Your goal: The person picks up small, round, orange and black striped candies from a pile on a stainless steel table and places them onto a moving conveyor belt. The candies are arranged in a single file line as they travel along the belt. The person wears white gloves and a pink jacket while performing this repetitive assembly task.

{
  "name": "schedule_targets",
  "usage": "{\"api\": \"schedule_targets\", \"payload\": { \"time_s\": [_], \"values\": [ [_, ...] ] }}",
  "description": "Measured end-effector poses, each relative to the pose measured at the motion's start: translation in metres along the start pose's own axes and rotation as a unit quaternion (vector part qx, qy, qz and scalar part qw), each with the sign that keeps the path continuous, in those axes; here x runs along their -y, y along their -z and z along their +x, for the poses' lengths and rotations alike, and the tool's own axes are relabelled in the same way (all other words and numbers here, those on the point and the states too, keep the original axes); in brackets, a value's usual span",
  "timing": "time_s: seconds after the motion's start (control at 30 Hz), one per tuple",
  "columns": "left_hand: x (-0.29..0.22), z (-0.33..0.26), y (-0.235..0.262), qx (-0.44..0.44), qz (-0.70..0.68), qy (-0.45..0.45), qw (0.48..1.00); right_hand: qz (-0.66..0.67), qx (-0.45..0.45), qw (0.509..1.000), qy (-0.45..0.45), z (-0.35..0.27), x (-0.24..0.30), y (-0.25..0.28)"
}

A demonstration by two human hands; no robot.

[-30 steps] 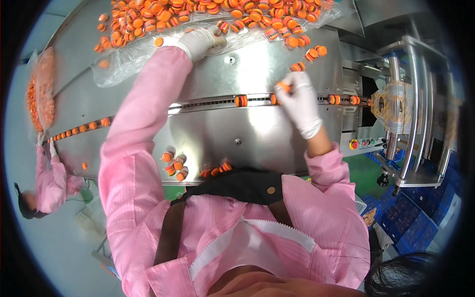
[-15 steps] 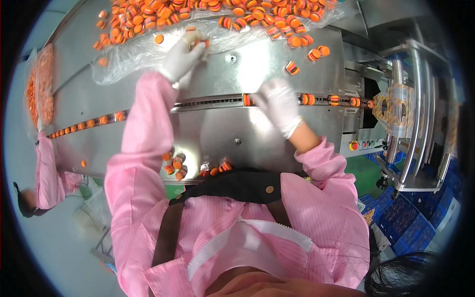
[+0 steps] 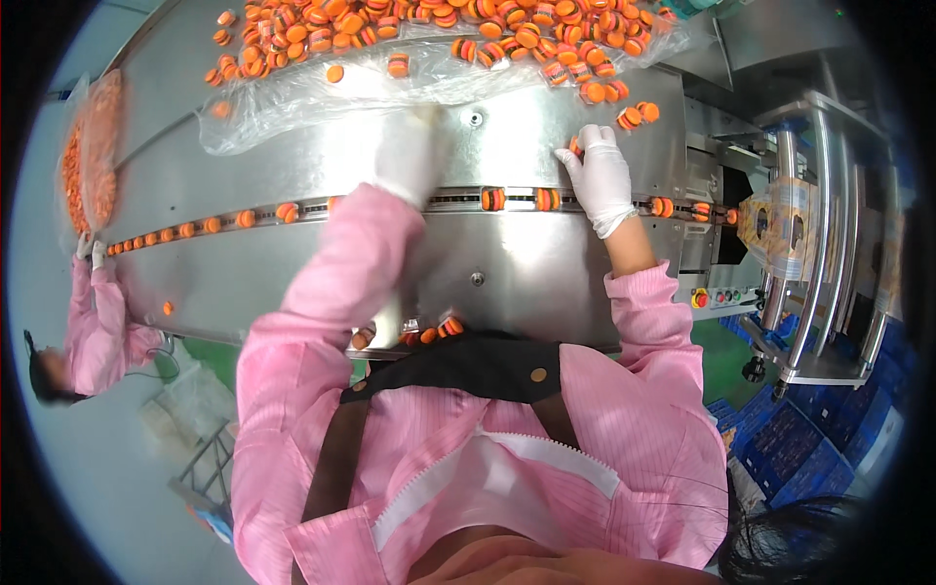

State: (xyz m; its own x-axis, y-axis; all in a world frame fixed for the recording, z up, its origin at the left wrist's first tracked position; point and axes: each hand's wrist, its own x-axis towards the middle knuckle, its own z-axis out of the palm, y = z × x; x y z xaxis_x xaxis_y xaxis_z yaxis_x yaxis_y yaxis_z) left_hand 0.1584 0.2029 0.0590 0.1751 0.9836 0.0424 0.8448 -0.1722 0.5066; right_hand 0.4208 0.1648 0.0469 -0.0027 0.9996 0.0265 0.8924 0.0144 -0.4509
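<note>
My left hand (image 3: pixel 409 156), in a white glove and blurred by motion, is over the bare steel table (image 3: pixel 526 263) just above the conveyor track (image 3: pixel 458 200). Whether it holds anything is unclear. My right hand (image 3: pixel 600 175), also gloved, lies above the track, thumb and forefinger pinching an orange round piece (image 3: pixel 574 146). More orange pieces (image 3: pixel 493 199) ride in the track beside it. A big pile of orange pieces (image 3: pixel 439 24) lies on a clear plastic sheet (image 3: pixel 322 97) at the far edge.
A co-worker in pink (image 3: pixel 93 322) works at the left end of the line near a bag of orange pieces (image 3: pixel 88 146). A steel packing machine (image 3: pixel 809 244) stands to the right, with blue crates (image 3: pixel 799 439) below it. Loose pieces (image 3: pixel 429 331) lie at the table's near edge.
My left hand has come down from the pile toward the track. My right hand has gone from the track up and right to the loose pieces.
</note>
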Motion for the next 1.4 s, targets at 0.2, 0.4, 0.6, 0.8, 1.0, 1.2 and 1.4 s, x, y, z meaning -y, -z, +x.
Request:
{"api": "schedule_targets", "payload": {
  "time_s": [0.2, 0.4, 0.6, 0.8, 1.0, 1.2, 1.4],
  "values": [
    [0.078, 0.109, 0.033, 0.124, 0.224, -0.192, 0.948, 0.148, 0.061, 0.97, 0.184, -0.03, 0.066, -0.015],
    [0.062, 0.134, 0.041, 0.289, 0.197, -0.102, 0.931, 0.001, 0.098, 0.964, 0.249, -0.038, 0.074, -0.029],
    [0.069, 0.09, 0.051, 0.149, 0.027, -0.063, 0.986, -0.02, -0.064, 0.984, 0.166, -0.005, 0.033, 0.014],
    [0.072, -0.017, 0.067, 0.057, -0.363, 0.043, 0.929, -0.21, 0.011, 0.974, -0.08, 0.047, -0.026, 0.04],
    [0.089, -0.132, 0.101, -0.06, -0.498, 0.205, 0.841, -0.188, 0.109, 0.975, -0.038, 0.054, -0.049, 0.035],
    [0.134, -0.227, 0.102, -0.171, -0.472, 0.238, 0.832, 0.169, -0.052, 0.984, 0.0, 0.016, -0.023, 0.023],
    [0.157, -0.286, 0.089, -0.27, -0.469, 0.27, 0.797, 0.351, 0.179, 0.918, 0.047, -0.064, 0.054, -0.022]
  ]
}}
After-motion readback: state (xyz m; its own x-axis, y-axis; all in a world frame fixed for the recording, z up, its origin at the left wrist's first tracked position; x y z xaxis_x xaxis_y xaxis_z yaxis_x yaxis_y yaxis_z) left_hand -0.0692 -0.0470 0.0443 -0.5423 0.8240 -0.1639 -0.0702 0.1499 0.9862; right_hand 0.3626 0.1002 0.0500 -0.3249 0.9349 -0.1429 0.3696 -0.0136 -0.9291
